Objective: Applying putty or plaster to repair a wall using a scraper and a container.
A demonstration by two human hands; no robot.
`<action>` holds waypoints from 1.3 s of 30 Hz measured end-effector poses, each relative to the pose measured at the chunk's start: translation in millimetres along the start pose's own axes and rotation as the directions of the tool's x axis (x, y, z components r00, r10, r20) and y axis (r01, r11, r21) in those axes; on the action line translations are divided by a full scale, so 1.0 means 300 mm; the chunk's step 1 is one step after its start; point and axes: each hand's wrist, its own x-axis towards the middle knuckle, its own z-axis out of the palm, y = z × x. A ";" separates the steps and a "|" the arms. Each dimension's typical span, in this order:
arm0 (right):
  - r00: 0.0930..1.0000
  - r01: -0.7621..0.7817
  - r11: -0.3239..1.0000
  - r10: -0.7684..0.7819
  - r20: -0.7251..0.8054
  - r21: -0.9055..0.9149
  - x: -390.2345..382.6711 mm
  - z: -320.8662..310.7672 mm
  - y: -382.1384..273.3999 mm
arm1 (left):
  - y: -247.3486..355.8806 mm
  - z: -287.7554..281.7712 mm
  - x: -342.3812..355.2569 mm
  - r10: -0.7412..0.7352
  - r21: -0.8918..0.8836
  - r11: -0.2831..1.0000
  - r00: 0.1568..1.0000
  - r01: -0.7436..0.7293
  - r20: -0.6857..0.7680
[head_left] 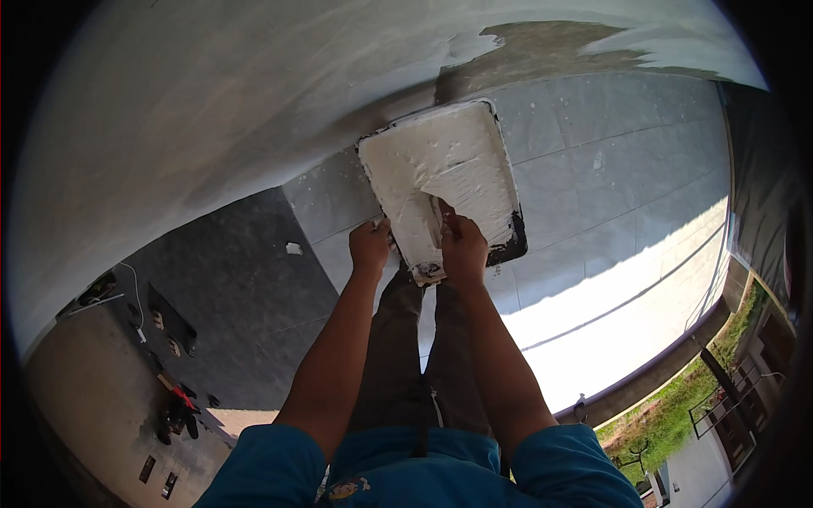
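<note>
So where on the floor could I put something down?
The grey floor right of the tray looks bare except pale specks, up to the sunny strip. The dark floor looks open between the white scrap and the clutter far left. Crowded: the tray, with paste, scraper, left hand and right hand.

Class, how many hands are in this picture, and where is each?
2. The left hand is at the tray's left edge; the right hand is over its near part, holding a tool. No other hand shows.
</note>
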 end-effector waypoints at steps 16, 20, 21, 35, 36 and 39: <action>0.984 -0.175 0.974 0.176 0.005 0.142 0.041 -0.100 0.077 | 0.015 0.018 -0.051 -0.126 -0.274 0.956 0.990 0.103 -0.068; 0.994 -0.106 0.956 0.110 0.000 0.273 0.059 -0.130 0.090 | 0.015 -0.006 -0.032 -0.123 -0.166 0.979 0.992 0.120 -0.008; 0.994 -0.106 0.956 0.110 0.001 0.273 0.057 -0.126 0.098 | 0.010 -0.010 -0.036 -0.125 -0.172 0.978 0.992 0.119 -0.023; 0.971 -0.213 0.779 0.104 0.214 0.589 0.034 -0.269 0.060 | 0.039 0.039 -0.078 0.025 -0.255 0.966 0.997 -0.043 -0.075; 0.968 -0.228 0.849 0.143 0.208 0.477 0.025 -0.255 0.079 | 0.012 0.014 -0.062 0.025 -0.237 0.971 0.996 -0.043 -0.080; 0.975 -0.221 0.898 0.190 0.118 0.379 -0.028 -0.199 -0.049 | -0.041 -0.130 -0.042 0.061 -0.130 0.988 0.982 -0.085 -0.178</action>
